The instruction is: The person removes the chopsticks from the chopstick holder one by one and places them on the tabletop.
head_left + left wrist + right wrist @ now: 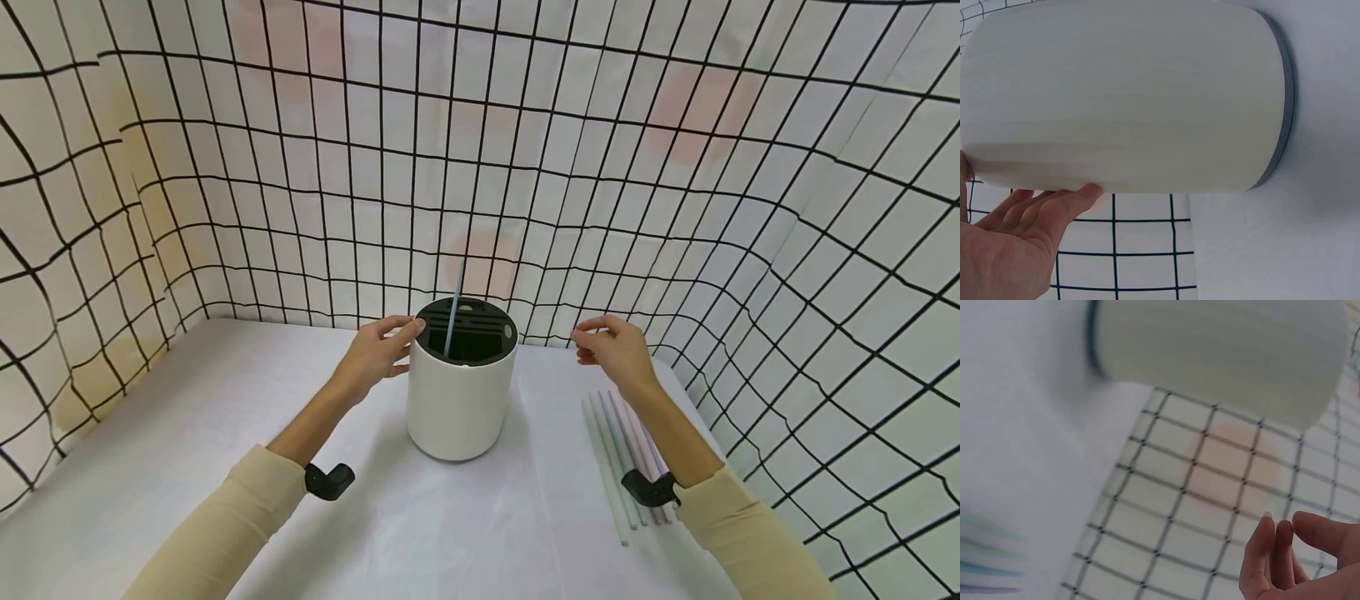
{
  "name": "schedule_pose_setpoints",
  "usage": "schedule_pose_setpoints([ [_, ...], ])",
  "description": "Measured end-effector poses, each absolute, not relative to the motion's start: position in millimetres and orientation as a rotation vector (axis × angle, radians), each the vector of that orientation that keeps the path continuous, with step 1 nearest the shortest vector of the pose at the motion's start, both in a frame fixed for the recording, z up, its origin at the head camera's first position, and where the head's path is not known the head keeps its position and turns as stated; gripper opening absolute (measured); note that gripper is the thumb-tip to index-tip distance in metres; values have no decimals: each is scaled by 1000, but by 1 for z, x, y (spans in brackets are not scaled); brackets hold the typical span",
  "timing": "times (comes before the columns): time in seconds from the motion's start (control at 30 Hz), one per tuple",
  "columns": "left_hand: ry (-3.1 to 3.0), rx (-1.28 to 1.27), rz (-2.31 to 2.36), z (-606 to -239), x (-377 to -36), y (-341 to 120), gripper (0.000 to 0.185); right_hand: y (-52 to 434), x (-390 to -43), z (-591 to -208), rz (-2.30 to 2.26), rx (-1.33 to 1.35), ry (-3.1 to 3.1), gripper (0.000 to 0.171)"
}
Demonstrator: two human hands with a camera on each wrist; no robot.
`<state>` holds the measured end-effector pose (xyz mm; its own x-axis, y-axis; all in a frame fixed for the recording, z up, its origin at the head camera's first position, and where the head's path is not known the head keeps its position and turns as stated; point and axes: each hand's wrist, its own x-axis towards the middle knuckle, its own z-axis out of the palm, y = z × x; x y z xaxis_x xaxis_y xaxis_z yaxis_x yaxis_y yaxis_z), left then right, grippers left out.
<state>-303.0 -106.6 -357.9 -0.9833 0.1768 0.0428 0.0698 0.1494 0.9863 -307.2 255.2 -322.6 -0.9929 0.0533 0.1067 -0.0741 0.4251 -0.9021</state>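
A white, rounded knife holder (457, 408) with a black slotted top (480, 308) stands upright on the table. A thin, pale blue straw-like stick (454, 312) leans up out of the large opening in the top. My left hand (378, 350) touches the holder's left side, its thumb at the rim; in the left wrist view, the extended fingers (1054, 206) lie against the white wall (1129, 94). Right of the holder, my right hand (618, 354) is raised in the air with nothing in it. Its bent fingers (1263, 553) and thumb are close together.
Several pastel straw-like sticks (611, 467) lie side by side on the table beneath the right forearm. A white cloth (420, 533) covers the table. Black grid netting (360, 175) stands along the back and sides. Each wrist wears a black camera (327, 482).
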Motion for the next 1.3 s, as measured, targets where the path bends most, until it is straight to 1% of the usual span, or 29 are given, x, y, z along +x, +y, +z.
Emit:
schedule_pose_setpoints([
  [0.17, 2315, 249, 1984, -357, -303, -107, 63, 217, -301, -289, 1672, 164, -2579, 31],
  [0.37, 2308, 224, 1990, -358, -304, -107, 57, 174, -296, -272, 1715, 309, -2618, 28],
  [0.57, 2313, 231, 1976, -360, -306, -106, 63, 139, -296, -275, 1685, 368, -2693, 23],
  [0.77, 2315, 233, 1965, -358, -305, -107, 65, 118, -301, -281, 1546, 454, -2761, 23],
  [0.97, 2313, 231, 1970, -357, -305, -106, 66, 109, -302, -284, 1434, 471, -2790, 25],
  [1.3, 2320, 248, 1976, -357, -303, -106, 66, 105, -303, -293, 1377, 471, -2738, 21],
])
